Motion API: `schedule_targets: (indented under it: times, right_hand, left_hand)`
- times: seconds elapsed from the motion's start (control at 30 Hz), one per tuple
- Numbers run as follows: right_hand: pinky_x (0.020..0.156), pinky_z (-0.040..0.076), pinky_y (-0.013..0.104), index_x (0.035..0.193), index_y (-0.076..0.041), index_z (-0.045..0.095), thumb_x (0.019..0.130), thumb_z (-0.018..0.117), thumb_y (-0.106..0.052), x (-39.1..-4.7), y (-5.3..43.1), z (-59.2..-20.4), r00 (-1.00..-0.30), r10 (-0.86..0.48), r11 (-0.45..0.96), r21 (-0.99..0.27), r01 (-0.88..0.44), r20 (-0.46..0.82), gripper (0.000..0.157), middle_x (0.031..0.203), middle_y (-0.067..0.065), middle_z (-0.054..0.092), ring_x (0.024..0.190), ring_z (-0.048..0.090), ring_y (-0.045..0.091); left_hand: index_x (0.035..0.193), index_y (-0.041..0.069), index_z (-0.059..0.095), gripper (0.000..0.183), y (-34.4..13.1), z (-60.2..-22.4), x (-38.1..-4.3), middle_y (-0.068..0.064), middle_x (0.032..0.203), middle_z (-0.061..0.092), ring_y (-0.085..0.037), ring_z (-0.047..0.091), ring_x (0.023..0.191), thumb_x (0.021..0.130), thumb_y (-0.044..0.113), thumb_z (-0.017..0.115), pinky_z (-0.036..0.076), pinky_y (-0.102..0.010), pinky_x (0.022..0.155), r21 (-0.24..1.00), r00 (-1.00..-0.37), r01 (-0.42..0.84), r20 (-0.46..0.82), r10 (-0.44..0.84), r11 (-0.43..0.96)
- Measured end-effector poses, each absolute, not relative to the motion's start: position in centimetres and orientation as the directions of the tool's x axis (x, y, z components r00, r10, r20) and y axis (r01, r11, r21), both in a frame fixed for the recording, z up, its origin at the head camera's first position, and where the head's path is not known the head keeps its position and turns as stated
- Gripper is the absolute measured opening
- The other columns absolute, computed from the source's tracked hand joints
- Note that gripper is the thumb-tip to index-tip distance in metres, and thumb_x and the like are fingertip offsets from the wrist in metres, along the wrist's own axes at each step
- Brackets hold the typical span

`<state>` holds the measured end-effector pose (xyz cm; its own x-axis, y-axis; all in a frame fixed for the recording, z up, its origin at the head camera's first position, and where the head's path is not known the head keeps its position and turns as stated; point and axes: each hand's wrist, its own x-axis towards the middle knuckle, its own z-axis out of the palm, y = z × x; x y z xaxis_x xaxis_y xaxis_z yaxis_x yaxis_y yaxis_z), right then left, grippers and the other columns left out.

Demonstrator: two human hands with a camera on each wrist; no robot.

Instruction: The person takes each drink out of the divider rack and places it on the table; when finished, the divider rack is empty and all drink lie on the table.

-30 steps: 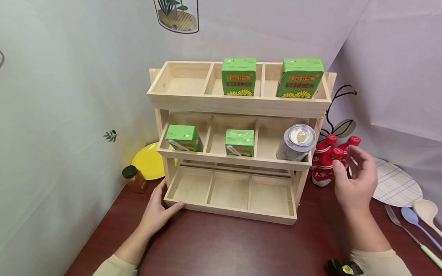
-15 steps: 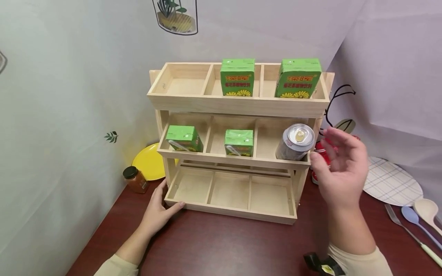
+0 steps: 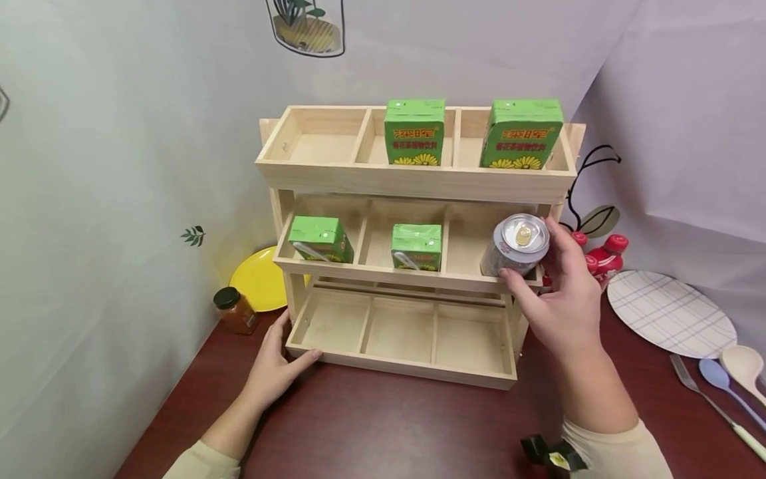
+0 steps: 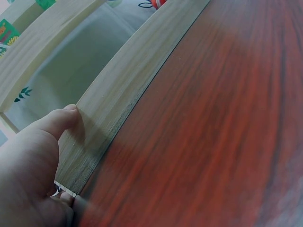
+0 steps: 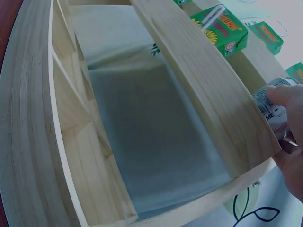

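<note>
A three-tier wooden shelf (image 3: 413, 184) stands on the table. My left hand (image 3: 270, 366) grips the left front corner of its bottom tier; in the left wrist view the thumb lies over the front board (image 4: 106, 101). At the right of the middle tier, my right hand (image 3: 565, 293) holds a silver soda can (image 3: 509, 256), thumb on its front and fingers around its right side. The can stands upright in its compartment, and the right wrist view shows the thumb on the can (image 5: 272, 111). Green drink cartons (image 3: 417, 247) stand in other compartments.
Red-capped bottles (image 3: 609, 256) stand behind the right hand, near a checked oval placemat (image 3: 673, 313). A fork (image 3: 700, 386) and spoons (image 3: 715, 374) lie far right. Left of the shelf are a jar (image 3: 235, 311) and a yellow plate (image 3: 257, 279).
My right hand has moved left from in front of the red bottles to the can and now holds it. The left hand has stayed on the shelf corner.
</note>
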<state>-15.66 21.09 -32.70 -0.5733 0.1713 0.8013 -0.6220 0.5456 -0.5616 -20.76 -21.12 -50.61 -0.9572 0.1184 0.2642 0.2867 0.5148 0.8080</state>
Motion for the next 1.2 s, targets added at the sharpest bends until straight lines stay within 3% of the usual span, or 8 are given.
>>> schedule_targets:
  times: [0.37, 0.57, 0.77, 0.93, 1.2]
  right_hand:
    - [0.101, 0.041, 0.034, 0.137, 0.007, 0.046, 0.058, 0.074, 0.03, -16.1, 21.3, -33.2, -0.546, 0.201, 0.443, -0.573, -0.689, 0.813, 0.087, 0.127, 0.022, 0.055, 0.119, 0.054, 0.027]
    - [0.094, 0.045, 0.024, 0.141, 0.006, 0.043, 0.055, 0.074, 0.032, -15.9, 21.6, -33.1, -0.559, 0.219, 0.446, -0.592, -0.671, 0.8, 0.095, 0.123, 0.02, 0.055, 0.11, 0.056, 0.02]
    - [0.086, 0.047, 0.021, 0.131, 0.009, 0.053, 0.053, 0.077, 0.03, -15.9, 21.6, -32.8, -0.545, 0.196, 0.432, -0.571, -0.698, 0.815, 0.084, 0.116, 0.018, 0.052, 0.105, 0.054, 0.023]
    - [0.078, 0.048, 0.019, 0.13, 0.013, 0.047, 0.055, 0.072, 0.034, -16.0, 21.7, -32.9, -0.577, 0.197, 0.3, -0.609, -0.734, 0.793, 0.082, 0.121, 0.021, 0.048, 0.104, 0.058, 0.024]
    - [0.092, 0.047, 0.027, 0.135, 0.011, 0.043, 0.056, 0.062, 0.041, -16.0, 22.3, -33.2, -0.591, 0.254, 0.065, -0.623, -0.78, 0.766, 0.087, 0.129, 0.026, 0.045, 0.113, 0.052, 0.03]
  left_hand:
    - [0.154, 0.02, 0.022, 0.102, -21.2, -50.7, -20.6, -0.01, 0.144, 0.034, -0.023, 0.036, 0.13, 0.075, 0.035, 0.085, 0.035, -0.047, 0.1, 0.805, -0.96, 0.276, 0.256, 0.112, 0.524]
    - [0.154, 0.02, 0.022, 0.102, -21.1, -50.7, -20.7, -0.01, 0.143, 0.035, -0.023, 0.036, 0.129, 0.074, 0.034, 0.085, 0.035, -0.048, 0.1, 0.804, -0.958, 0.282, 0.264, 0.112, 0.523]
    - [0.154, 0.021, 0.022, 0.103, -21.0, -50.6, -20.7, -0.009, 0.142, 0.036, -0.021, 0.036, 0.128, 0.074, 0.034, 0.085, 0.035, -0.046, 0.1, 0.8, -0.958, 0.282, 0.266, 0.109, 0.529]
    - [0.154, 0.021, 0.023, 0.102, -21.0, -50.5, -20.7, -0.009, 0.143, 0.036, -0.021, 0.036, 0.129, 0.074, 0.035, 0.085, 0.035, -0.046, 0.1, 0.799, -0.958, 0.283, 0.267, 0.108, 0.53]
    - [0.154, 0.02, 0.022, 0.102, -21.0, -50.4, -20.6, -0.01, 0.145, 0.033, -0.023, 0.035, 0.13, 0.074, 0.034, 0.085, 0.034, -0.047, 0.101, 0.806, -0.959, 0.279, 0.258, 0.114, 0.522]
